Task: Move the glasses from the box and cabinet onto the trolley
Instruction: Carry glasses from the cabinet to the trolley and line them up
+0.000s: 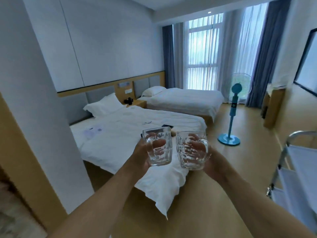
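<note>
While the trolley (295, 162) stands rightward, both hands grip upright glass mugs: left hand (141, 156), right hand (204, 155).

I hold two glass mugs: one (158, 146) in my left hand (141, 157), one (190, 151) in my right hand (205, 156). Room count: two beds (120, 134) (185, 98), two pillows (103, 105) (152, 91), one standing fan (234, 103), one trolley (298, 162).

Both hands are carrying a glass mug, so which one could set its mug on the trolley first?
Probably the right hand. Its mug is on the side nearer the trolley, which stands at the right edge. The left hand and its mug are farther away.
</note>
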`<action>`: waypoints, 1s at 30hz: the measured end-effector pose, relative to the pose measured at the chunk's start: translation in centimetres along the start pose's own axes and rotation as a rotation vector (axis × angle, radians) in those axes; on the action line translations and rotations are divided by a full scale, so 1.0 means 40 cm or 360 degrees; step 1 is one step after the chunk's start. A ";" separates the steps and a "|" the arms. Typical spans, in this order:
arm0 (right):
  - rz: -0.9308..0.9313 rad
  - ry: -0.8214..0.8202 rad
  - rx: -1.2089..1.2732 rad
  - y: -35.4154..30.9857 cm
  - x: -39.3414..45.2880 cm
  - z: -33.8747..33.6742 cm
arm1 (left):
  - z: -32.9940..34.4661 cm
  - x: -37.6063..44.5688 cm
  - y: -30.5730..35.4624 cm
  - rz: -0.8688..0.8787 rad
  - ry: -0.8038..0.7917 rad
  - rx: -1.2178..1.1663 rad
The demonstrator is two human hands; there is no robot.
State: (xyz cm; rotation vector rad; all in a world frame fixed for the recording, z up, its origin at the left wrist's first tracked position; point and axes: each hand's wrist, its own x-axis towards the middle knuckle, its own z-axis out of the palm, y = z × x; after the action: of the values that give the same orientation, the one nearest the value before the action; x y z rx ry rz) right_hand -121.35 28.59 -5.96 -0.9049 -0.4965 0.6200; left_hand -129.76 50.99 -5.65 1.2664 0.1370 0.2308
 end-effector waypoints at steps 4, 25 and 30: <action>-0.0051 0.0178 0.0024 -0.042 -0.024 -0.146 | 0.109 0.115 -0.070 -0.0103 -0.0172 0.0099; -0.0451 0.1084 -0.0174 -0.223 0.023 -0.571 | 0.541 0.754 -0.292 -0.0450 -0.1255 0.0037; -0.0517 0.1206 -0.0244 -0.224 0.069 -0.626 | 0.593 0.864 -0.321 -0.0497 -0.1411 0.0033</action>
State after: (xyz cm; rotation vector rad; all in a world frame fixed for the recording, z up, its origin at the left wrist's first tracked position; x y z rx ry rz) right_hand -100.97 12.11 -11.31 -1.0950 0.0021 -0.0790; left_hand -89.63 33.92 -10.04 1.2468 -0.4239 -0.6052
